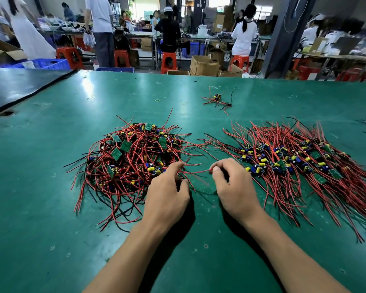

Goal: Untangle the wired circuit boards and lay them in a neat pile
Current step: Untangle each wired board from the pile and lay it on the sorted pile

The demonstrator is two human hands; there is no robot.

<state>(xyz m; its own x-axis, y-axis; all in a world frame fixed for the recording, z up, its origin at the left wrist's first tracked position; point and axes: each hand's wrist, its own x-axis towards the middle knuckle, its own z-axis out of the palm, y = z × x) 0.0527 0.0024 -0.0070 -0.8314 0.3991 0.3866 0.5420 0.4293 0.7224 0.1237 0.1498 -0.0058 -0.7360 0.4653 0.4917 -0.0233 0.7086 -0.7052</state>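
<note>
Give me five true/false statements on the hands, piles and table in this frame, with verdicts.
1. The tangled pile lies to the left of the neat pile. True.
2. Both hands rest flat on the table and hold nothing. False: the left hand and right hand pinch a red wire stretched between them.
3. A few stray boards lie apart, farther back. True.
4. The table is red. False: the table is green; the wires are mostly red.
5. Wires in the neat pile run mostly one way. True.
</note>
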